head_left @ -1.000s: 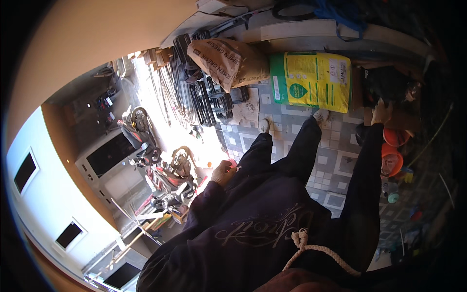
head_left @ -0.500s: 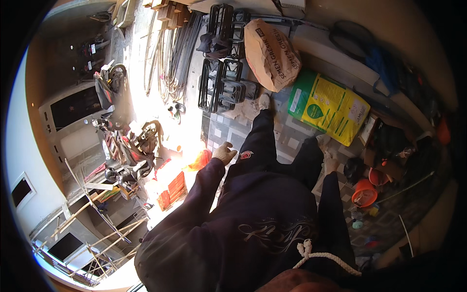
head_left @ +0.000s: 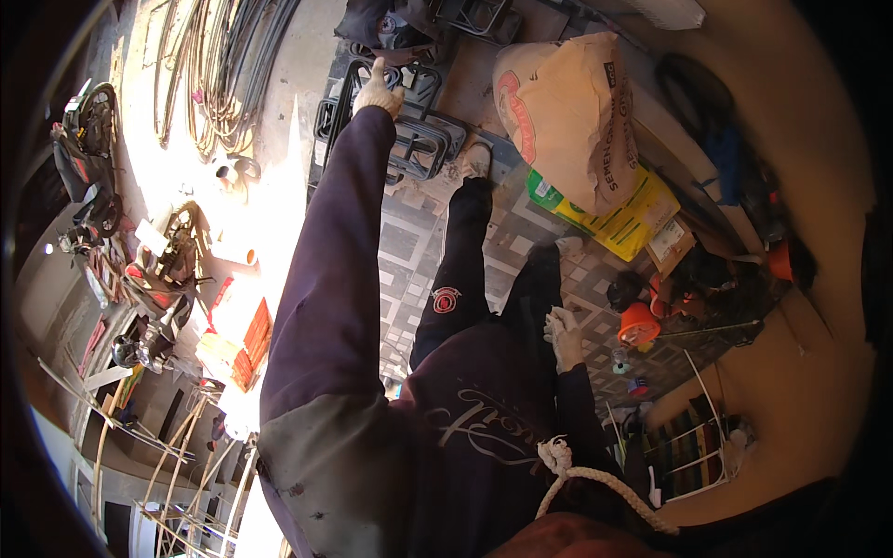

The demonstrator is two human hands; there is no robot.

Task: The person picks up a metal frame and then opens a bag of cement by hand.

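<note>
My left hand (head_left: 379, 93), in a pale work glove, is stretched far forward over a group of black metal frames (head_left: 428, 149). One finger points ahead and the thumb stands apart; whether it touches the frames I cannot tell. Just beyond the fingertips, a dark cloth bag (head_left: 386, 26) lies on the frames. My right hand (head_left: 564, 339), gloved too, hangs beside my right thigh with its fingers loosely bent and nothing visible in it.
A brown paper cement sack (head_left: 572, 121) leans over a yellow and green sack (head_left: 642, 219) ahead on the right. Orange buckets (head_left: 638, 325) stand on the patterned tile floor (head_left: 409, 242). Coiled rods (head_left: 223, 74), orange bricks (head_left: 251, 344) and motorbikes (head_left: 163, 279) are at left.
My left hand has gone from beside my thigh forward to the black frames. The view has turned and shifted, and the dark bag appears closer. My right hand remains low at my side.
</note>
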